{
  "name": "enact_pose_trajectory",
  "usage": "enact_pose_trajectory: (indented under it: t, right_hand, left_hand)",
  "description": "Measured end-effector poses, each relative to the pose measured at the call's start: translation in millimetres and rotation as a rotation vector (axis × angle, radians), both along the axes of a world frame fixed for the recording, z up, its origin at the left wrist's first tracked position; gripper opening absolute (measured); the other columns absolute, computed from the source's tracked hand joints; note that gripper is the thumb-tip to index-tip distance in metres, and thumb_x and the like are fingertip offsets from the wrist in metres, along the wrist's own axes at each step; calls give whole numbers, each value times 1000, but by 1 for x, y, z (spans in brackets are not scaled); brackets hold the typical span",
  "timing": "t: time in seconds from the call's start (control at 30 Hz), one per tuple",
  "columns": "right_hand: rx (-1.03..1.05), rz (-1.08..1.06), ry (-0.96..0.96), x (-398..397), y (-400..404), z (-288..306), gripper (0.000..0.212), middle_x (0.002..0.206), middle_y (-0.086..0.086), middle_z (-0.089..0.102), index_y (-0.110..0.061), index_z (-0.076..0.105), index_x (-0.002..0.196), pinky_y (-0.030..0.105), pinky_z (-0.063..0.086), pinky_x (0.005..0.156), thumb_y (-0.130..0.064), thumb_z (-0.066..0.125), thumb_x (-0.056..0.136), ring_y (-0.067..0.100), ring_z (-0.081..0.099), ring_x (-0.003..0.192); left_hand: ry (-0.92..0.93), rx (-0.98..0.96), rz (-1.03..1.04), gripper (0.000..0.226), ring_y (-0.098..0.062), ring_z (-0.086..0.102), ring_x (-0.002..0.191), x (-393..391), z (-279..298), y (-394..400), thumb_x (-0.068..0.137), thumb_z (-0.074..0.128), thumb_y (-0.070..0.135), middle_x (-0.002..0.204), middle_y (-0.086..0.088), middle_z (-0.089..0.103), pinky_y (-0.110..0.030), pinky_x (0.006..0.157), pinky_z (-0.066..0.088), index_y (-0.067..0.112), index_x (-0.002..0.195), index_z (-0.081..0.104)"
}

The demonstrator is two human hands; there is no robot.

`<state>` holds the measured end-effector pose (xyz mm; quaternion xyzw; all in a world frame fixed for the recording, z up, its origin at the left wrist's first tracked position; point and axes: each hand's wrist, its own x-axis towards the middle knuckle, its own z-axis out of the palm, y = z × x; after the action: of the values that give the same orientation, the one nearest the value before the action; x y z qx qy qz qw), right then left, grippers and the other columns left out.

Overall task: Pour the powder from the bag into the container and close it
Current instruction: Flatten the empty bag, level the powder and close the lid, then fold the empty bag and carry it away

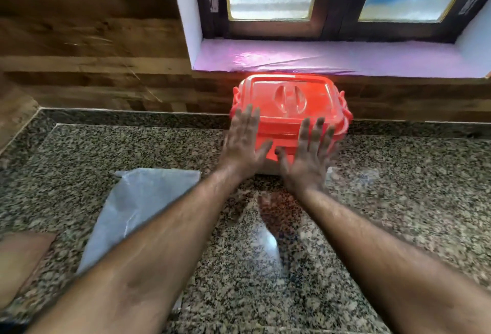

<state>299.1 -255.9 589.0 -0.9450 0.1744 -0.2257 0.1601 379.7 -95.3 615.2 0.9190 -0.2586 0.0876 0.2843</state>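
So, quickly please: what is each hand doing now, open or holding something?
Left hand: open, flat against the container, holding nothing.
Right hand: open, fingers spread at the container's front, holding nothing.

A red container (291, 110) with its lid (289, 97) on sat at the back of the speckled stone bench (398, 200), against the wooden wall below a window sill (332, 60). Both hands lay flat with spread fingers against its near side: the left hand (243, 145) at the left corner, the right hand (308, 155) beside it, thumbs nearly meeting. A flat, clear plastic bag (132, 208) lay on the bench left of the left forearm, well behind the fingers. The picture was slightly blurred.
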Motion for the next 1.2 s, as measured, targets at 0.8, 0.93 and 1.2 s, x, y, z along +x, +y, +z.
enact_pose_trajectory:
  t: [0.8,0.93,1.2]
  right_hand:
    - [1084,-155,625,13,282,-113,24,93,22,76,0,69,98,38,63,61,3,70,74,31,71,73]
    - [1210,18,672,20,270,-93,31,85,13,78,-5,76,96,33,63,52,22,66,84,25,72,64]
    - [558,482,710,27,231,-104,25,89,-4,84,-23,84,85,35,65,77,-2,90,74,18,80,83]
  left_hand:
    - [824,-170,696,18,-27,76,87,-31,-143,417,81,76,19,92,-1,79,-41,81,65,17,99,74]
    - [924,-250,619,26,-26,80,91,-15,-146,444,80,76,-6,88,-1,83,-48,88,67,18,89,79]
    - [874,-270,449,46,-10,65,70,-8,-156,471,68,94,-8,70,9,70,-28,71,51,31,56,71]
